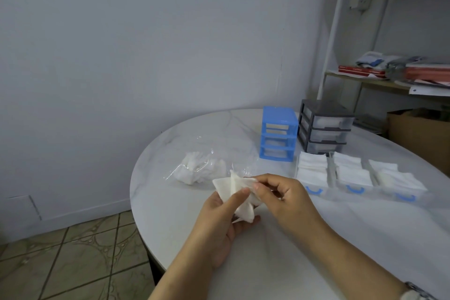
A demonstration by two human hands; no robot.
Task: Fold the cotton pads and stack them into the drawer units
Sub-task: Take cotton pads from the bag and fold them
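Three clear drawers with blue handles are being kept side by side on the white table, each filled with folded cotton pads; a blue drawer frame and a grey drawer unit are being stood behind them; a clear plastic bag of loose pads is being left beside; a crumpled cotton pad is being pinched above the table between the left hand and the right hand, fingers curled round it.
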